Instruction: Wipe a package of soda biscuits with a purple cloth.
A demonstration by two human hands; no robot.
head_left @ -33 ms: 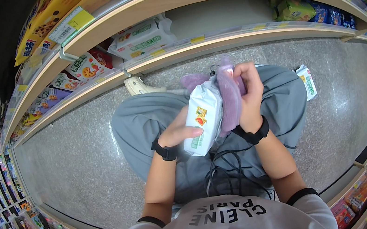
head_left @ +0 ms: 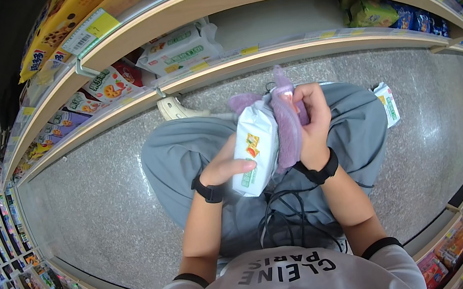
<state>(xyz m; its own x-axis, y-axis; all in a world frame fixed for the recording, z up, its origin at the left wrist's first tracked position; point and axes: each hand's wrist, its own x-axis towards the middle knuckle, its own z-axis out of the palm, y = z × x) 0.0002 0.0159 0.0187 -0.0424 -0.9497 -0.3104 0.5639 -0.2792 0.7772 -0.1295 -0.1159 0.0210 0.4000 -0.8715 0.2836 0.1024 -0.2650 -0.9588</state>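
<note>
My left hand [head_left: 226, 166] grips a white snack package [head_left: 256, 141] with green print and an orange food picture, its thumb lying across the front. Against the package's right side, my right hand [head_left: 314, 118] holds a purple cloth [head_left: 286, 131], fingers bent over its upper part. The cloth touches the package; another fold of it sticks out beyond the package's far end. Both hands are above my crossed legs in grey trousers [head_left: 176, 152].
Ahead stands a wooden-edged shelf [head_left: 266, 57] with similar white packages [head_left: 182, 48] at left and a green package [head_left: 369, 11] at right. Another white package [head_left: 387, 104] lies on the floor by my right knee. Black cords [head_left: 279, 211] hang in my lap. More stocked shelves stand behind me.
My right hand and the purple cloth have shifted slightly; the cloth's near end is creased differently along the package. The left hand and the package have hardly moved.
</note>
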